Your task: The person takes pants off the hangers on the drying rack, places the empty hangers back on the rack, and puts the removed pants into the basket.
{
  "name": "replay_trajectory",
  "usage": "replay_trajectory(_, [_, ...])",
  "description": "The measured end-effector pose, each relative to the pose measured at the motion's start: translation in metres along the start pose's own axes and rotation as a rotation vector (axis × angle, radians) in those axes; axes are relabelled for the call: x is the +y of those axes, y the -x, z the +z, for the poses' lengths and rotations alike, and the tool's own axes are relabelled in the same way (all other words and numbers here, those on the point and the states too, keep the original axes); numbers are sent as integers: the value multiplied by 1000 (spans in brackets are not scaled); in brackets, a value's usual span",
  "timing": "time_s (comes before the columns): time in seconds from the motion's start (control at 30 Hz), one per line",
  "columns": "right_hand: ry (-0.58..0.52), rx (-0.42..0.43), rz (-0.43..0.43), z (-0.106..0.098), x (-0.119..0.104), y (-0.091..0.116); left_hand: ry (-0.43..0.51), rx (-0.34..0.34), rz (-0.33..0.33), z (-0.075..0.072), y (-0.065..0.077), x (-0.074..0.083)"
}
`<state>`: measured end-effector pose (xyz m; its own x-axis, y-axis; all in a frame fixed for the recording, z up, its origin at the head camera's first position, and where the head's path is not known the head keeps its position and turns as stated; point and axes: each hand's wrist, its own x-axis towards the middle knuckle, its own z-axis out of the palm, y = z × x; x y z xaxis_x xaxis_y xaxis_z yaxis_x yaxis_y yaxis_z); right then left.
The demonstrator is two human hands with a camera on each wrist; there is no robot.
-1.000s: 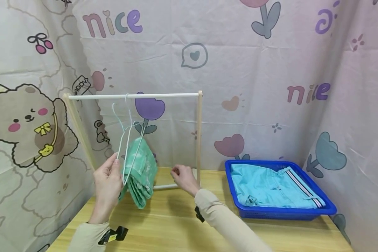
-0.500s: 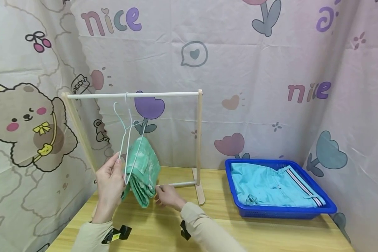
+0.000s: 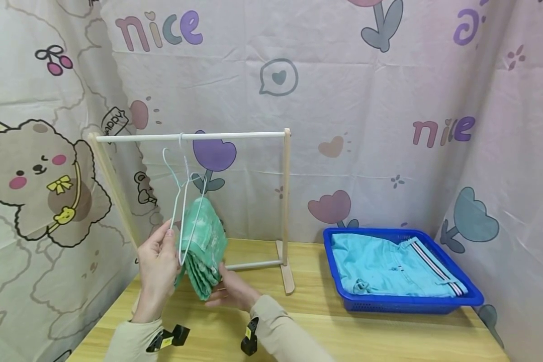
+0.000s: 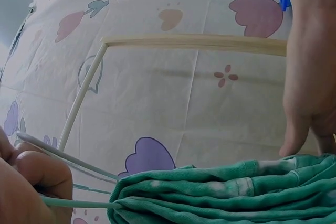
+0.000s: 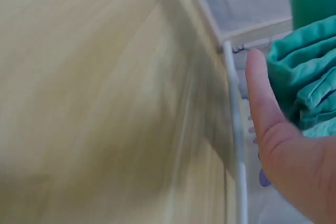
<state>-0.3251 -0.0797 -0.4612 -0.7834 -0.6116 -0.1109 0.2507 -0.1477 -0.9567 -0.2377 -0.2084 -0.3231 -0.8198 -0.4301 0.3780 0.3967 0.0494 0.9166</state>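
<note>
while the left hand [image 3: 156,264] pinches one side of a pale hanger [image 4: 84,203] between thumb and curled fingers, the right hand [image 3: 235,291] reaches to the bottom of a folded green cloth [image 3: 203,236], its thumb straight up along the cloth's right side and its other fingers stretched out beneath the lower end, partly hidden. the cloth, mottled with white patches, is draped in several layers on the hanger and hangs above the left part of the surface [image 3: 366,337], toward its back edge. the hook of this hanger stands free below the bar [image 3: 235,135] of a rack. just beside it, a second hanger [image 3: 186,162] is hooked over that bar; the wires of the two cross in view, and i cannot tell every one apart. both wrists come out of beige sleeves [image 3: 131,339], each with a small black device strapped on.

around the cloth, the rack has light wooden posts [image 3: 286,201] and stands near the back edge of the surface, its right foot resting flat on the wood. well apart from it, at the back right corner, sits a blue basket [image 3: 402,305] holding a folded turquoise garment [image 3: 380,266] with a striped band near its right edge. behind everything hangs a pale printed curtain [image 3: 375,151] with tulips, hearts and lettering.
</note>
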Motion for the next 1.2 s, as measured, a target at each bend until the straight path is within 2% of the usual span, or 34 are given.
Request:
replay_trajectory(0.1, [-115, 19, 20, 2, 0, -1, 0, -7, -7, -1, 0, 1])
replay_trajectory(0.3, [-333, 197, 22, -1, -5, -5, 7, -21, -27, -5, 3, 1])
replay_trajectory(0.37, [-386, 220, 42, -3, -8, -7, 11, -24, -35, -7, 4, 0])
replay_trajectory(0.47, [-424, 199, 94, -9, -14, -10, 10, -31, -44, -9, 5, -2])
replay_trajectory(0.6, [-421, 169, 123, -18, -23, -14, 20, -30, -53, -11, 6, -6])
replay_trajectory(0.67, [-382, 166, 110, -22, -27, -14, 12, -21, -56, -12, 6, -8])
replay_trajectory(0.83, [-167, 209, -34, -29, -45, -10, -37, 13, -55, -15, 5, -12])
replay_trajectory(0.93, [-74, 246, -122, -29, -57, -6, -60, 29, -51, -16, 4, -16])
replay_trajectory(1.1, [-71, 277, -194, -28, -73, -2, -119, 36, -48, -19, 3, -22])
replay_trajectory(1.2, [-98, 280, -212, -27, -78, -2, -177, 6, -50, -20, 2, -24])
